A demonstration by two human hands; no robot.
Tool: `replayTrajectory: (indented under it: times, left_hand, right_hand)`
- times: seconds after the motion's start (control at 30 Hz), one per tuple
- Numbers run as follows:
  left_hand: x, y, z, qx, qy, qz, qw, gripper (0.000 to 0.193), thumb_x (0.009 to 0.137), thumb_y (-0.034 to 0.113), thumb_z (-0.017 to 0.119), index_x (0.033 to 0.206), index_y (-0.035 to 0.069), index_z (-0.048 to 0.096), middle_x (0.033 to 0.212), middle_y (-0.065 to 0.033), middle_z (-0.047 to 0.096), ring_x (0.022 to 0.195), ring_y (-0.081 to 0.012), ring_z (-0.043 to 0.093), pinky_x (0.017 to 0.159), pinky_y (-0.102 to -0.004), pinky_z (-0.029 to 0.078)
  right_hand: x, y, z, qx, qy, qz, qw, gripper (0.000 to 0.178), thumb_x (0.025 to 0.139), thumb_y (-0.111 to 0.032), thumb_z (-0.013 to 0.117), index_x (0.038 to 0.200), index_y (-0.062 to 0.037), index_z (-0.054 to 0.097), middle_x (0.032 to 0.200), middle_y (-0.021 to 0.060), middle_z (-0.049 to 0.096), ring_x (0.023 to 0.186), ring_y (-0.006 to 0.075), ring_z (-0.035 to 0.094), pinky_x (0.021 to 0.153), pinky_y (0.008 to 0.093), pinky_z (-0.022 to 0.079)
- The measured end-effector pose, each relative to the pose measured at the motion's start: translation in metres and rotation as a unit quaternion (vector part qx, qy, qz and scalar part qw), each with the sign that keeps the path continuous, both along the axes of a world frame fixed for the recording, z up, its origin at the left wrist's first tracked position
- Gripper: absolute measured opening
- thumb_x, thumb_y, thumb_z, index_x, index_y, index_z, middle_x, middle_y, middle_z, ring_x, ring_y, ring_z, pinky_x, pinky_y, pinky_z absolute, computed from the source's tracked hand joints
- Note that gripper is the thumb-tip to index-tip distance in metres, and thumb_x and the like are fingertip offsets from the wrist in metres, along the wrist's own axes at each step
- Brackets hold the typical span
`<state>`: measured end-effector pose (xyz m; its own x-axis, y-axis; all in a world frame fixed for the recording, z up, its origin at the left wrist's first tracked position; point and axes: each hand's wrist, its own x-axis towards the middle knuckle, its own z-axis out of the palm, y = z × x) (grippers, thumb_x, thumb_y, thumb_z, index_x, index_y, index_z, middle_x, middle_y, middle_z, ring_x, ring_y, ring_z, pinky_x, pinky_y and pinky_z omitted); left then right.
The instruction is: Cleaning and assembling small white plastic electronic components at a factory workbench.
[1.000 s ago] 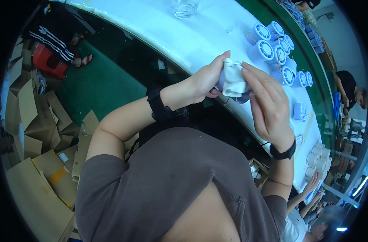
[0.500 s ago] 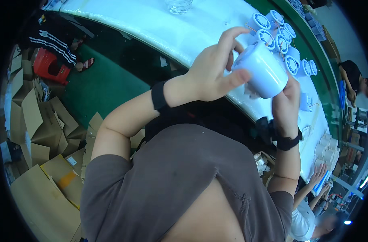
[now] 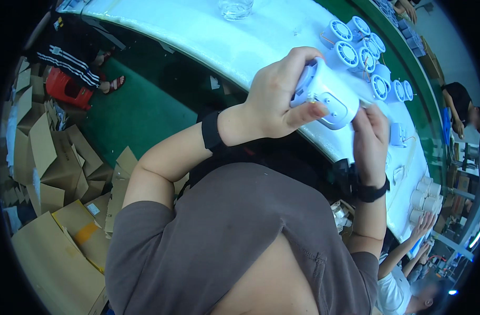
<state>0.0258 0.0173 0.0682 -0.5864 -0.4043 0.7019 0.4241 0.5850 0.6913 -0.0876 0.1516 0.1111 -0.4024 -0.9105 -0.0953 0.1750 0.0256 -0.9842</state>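
Note:
My left hand (image 3: 282,97) grips a white plastic cylindrical housing (image 3: 332,97) over the near edge of the table. Its thumb presses on a flat panel with small round marks, and its fingers wrap over the vented end. Beside the housing's right edge, my right hand (image 3: 371,128) is closed, thumb and fingers pinched together. A pale blurred piece shows at those fingertips; I cannot tell whether it is part of the housing. Just beyond stand several similar white housings with slotted round ends (image 3: 346,54), some with thin copper-coloured wires.
A white-covered table (image 3: 282,31) curves across the front, bearing a clear glass (image 3: 235,9) and stacked white cylinders (image 3: 425,195). Cardboard boxes (image 3: 61,168) pile up at left, near a red stool (image 3: 66,88) and a person's leg. Other people work at right.
The housing has been turned, so its panel with small marks now faces me instead of its smooth side. My right hand has shifted slightly down to its edge.

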Motion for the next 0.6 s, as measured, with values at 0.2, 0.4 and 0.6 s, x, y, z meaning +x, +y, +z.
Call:
replayTrajectory:
  times: [0.2, 0.4, 0.6]
  left_hand:
    - [-0.004, 0.002, -0.002, -0.016, -0.022, 0.034, 0.999, 0.063, 0.073, 0.057, 0.046, 0.099, -0.001, 0.041, 0.076, -0.0157, 0.052, 0.064, -0.0287, 0.054, 0.056, -0.0296, 0.043]
    - [0.008, 0.001, 0.006, -0.164, -0.070, 0.049, 0.983, 0.074, 0.072, 0.064, 0.036, 0.105, -0.002, 0.038, 0.082, -0.0147, 0.053, 0.069, -0.0240, 0.056, 0.057, -0.0277, 0.043]
    - [0.025, -0.011, 0.036, -0.121, -0.056, 0.071, 0.989, 0.066, 0.070, 0.057, 0.048, 0.103, 0.000, 0.040, 0.079, -0.0141, 0.052, 0.067, -0.0285, 0.054, 0.057, -0.0310, 0.043]
  right_hand:
    - [0.017, -0.006, 0.021, -0.013, 0.538, -0.004, 0.843, 0.023, 0.081, -0.007, 0.039, 0.098, 0.0056, 0.048, 0.095, 0.0173, 0.053, 0.086, 0.0250, 0.053, 0.074, 0.0315, 0.041]
    - [0.003, -0.013, 0.020, 0.158, 0.266, 0.110, 0.945, 0.032, 0.087, -0.019, 0.034, 0.104, 0.0047, 0.045, 0.105, 0.0157, 0.050, 0.093, 0.0241, 0.052, 0.079, 0.0327, 0.040]
    - [0.009, -0.015, 0.004, 0.030, -0.302, 0.082, 0.949, 0.039, 0.090, -0.029, 0.028, 0.099, 0.0030, 0.049, 0.098, 0.0113, 0.054, 0.087, 0.0194, 0.053, 0.080, 0.0321, 0.040]
